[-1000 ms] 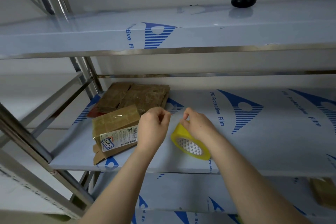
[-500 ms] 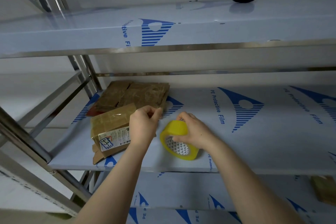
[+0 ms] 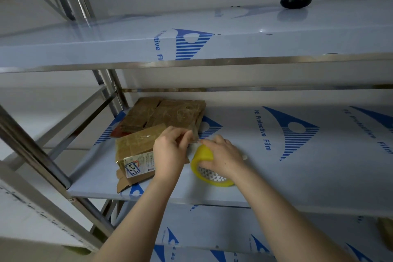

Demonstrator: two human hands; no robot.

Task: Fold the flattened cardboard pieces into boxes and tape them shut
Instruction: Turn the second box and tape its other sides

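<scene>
Near the middle of the frame, on the middle shelf, we see a round yellow tape roll standing tilted on its edge. Its inside ring is white with little grey triangles. The right hand grips the roll from above, fingers curled over it. The left hand sits just beside it, left of centre, and its fingertips pinch a thin clear strip of tape that runs to the roll.

Just left of the left hand sits a small brown cardboard box with shiny tape on top and one flap sticking out below. Its white label has tiny print we cannot read, a barcode, and blue marks that look like "3-3-1". Behind it, flat brown cardboard pieces lie in a rough pile.

The shelves are smooth and pale, with blue triangle logos and the words "PE Protective Film". At the upper right, a shiny black oval thing lies on the upper shelf.
</scene>
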